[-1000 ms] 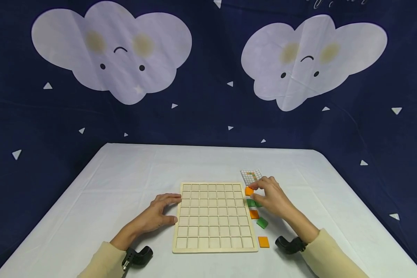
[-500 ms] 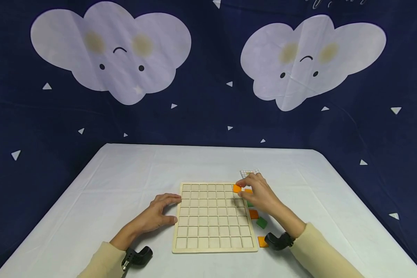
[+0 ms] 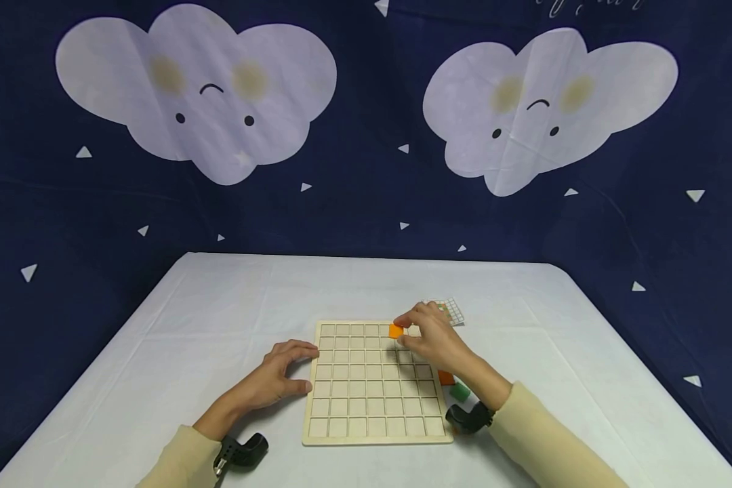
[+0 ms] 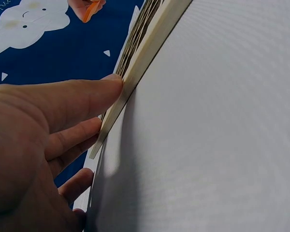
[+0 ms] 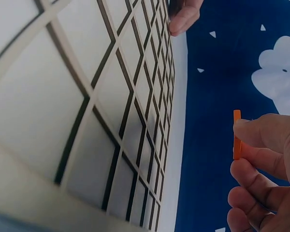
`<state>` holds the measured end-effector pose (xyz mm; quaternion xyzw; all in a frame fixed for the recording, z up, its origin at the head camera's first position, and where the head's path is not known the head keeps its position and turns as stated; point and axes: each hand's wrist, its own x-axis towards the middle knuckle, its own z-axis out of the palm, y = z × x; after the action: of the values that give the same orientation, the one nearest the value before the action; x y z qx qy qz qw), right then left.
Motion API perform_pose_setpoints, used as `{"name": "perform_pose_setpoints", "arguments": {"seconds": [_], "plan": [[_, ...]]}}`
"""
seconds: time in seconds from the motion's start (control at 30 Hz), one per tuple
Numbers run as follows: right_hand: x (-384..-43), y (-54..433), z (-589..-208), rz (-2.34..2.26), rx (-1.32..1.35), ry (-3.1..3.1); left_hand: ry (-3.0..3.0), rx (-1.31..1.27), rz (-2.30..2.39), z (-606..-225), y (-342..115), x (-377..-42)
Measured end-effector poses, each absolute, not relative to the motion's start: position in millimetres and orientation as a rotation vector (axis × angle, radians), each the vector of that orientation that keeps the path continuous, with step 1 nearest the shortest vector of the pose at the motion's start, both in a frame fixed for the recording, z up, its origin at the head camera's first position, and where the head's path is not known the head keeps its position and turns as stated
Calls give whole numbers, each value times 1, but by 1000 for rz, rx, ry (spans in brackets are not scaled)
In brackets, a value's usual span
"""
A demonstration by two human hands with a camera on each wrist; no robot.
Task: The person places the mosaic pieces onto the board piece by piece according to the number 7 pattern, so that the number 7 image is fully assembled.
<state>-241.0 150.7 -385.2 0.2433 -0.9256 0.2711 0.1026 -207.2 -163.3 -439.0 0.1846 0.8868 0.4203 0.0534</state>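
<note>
An orange tile (image 3: pixel 396 331) is above the far row of the grid board (image 3: pixel 366 388), towards its right corner; the right wrist view shows it clear of the board's surface. The right hand (image 3: pixel 434 337) pinches it between thumb and fingers, reaching in over the board's right edge. The left hand (image 3: pixel 272 377) is relaxed, thumb and fingers spread apart, tips touching the board's left edge and gripping nothing. Just beside the board's right edge lie a darker orange tile (image 3: pixel 446 378) and a green tile (image 3: pixel 460 392). Beyond the board's far right corner is a printed card (image 3: pixel 455 312), its pattern seemingly a small coloured grid, though partly covered. The white-covered table (image 3: pixel 250 291) extends around the board; behind is a navy backdrop (image 3: pixel 354 210) with clouds.
</note>
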Motion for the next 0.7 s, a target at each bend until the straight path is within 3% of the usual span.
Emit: {"name": "perform_pose_setpoints", "arguments": {"seconds": [0.7], "plan": [[-248, 120, -385, 801, 766, -2787, 2720, 545, 1250, -439, -161, -207]]}}
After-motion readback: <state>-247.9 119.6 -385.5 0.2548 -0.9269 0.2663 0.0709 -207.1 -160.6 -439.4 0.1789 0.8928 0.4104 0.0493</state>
